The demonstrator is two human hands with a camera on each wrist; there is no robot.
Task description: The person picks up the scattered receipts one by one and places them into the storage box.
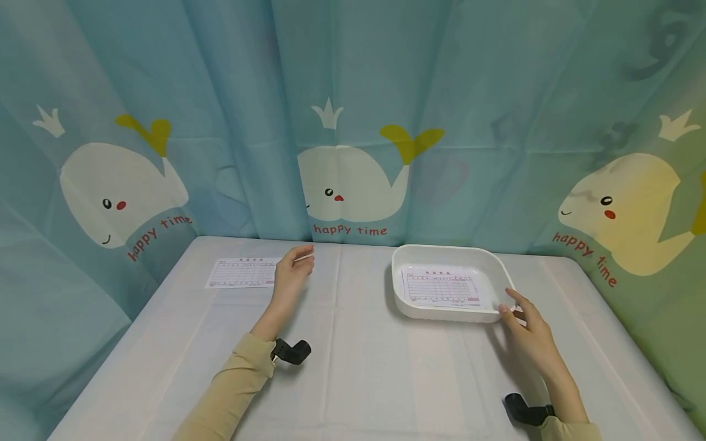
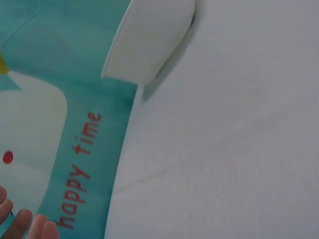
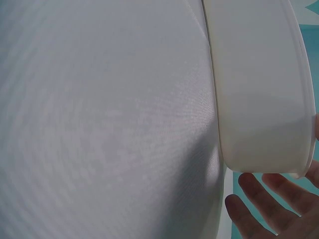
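My left hand (image 1: 291, 274) is above the table beside a printed paper slip (image 1: 242, 273), hiding its right end in the head view. Its fingers are loosely bent, with nothing seen in them. At the right, a shallow white plastic tray (image 1: 441, 315) has a similar printed slip (image 1: 441, 288) lying in it; white paper edges show around that slip. The thumb and forefinger of my right hand (image 1: 529, 334) pinch the rim at the tray's near right corner. In the right wrist view, the other fingers (image 3: 264, 199) extend beside the tray's outer wall.
A white cloth covers the table (image 1: 375, 380). Behind it hangs a blue-green curtain (image 1: 353, 61) with whale prints, close to the table's back edge. A black wrist camera (image 1: 295, 352) sits on the left wrist, another black camera (image 1: 524, 410) on the right.
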